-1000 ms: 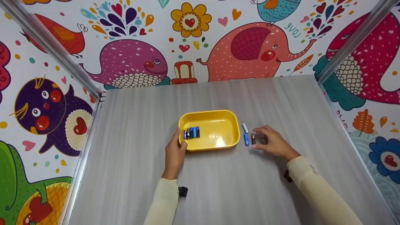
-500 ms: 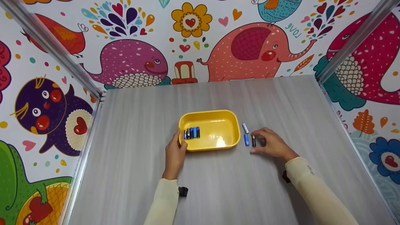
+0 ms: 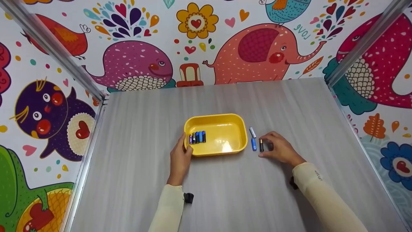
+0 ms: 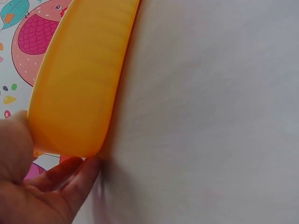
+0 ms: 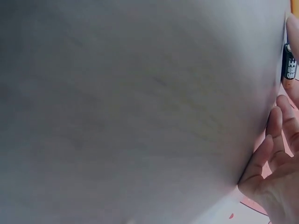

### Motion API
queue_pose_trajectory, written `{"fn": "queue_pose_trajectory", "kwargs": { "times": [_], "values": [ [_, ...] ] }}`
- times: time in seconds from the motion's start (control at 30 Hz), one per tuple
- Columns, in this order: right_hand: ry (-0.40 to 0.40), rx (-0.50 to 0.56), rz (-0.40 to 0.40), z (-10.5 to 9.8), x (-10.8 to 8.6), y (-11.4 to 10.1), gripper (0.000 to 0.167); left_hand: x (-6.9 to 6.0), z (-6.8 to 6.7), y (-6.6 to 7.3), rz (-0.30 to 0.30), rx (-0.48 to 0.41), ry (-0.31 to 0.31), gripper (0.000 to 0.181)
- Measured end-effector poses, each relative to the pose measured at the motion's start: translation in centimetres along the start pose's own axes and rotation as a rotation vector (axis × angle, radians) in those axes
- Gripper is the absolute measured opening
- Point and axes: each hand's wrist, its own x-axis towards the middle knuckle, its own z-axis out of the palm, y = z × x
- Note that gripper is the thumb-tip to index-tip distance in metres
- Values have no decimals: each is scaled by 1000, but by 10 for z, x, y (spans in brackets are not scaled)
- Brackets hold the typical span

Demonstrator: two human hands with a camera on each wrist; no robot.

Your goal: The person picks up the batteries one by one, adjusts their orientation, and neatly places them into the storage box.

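Only the head view shows the battery row (image 3: 197,137) at nine o'clock inside the yellow tray (image 3: 223,137), which the left hand (image 3: 180,159) grips toward eight o'clock. Only the right wrist view reveals white lettering on the black-and-copper battery (image 5: 289,67). It lies outside the tray, near three o'clock, copper end toward twelve. Right hand (image 3: 280,150): forefinger and thumb pinch its ends; one second earlier, the forefinger stood off.

Glossy plastic tray (image 3: 220,135), smooth matt wood-grain tabletop (image 3: 241,196), metal posts (image 3: 59,54), cloth sleeves (image 3: 325,193).
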Motion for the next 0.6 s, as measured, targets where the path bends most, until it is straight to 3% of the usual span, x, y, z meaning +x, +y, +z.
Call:
{"fn": "queue_pose_trajectory", "kwargs": {
  "times": [0.37, 0.6],
  "values": [
    [13, -12, -19, 0, 1, 1, 53, 0, 1, -1, -2, 8, 3, 63],
    [-9, 62, -5, -5, 3, -4, 52, 1, 1, -1, -12, 11, 4, 62]
  ]
}}
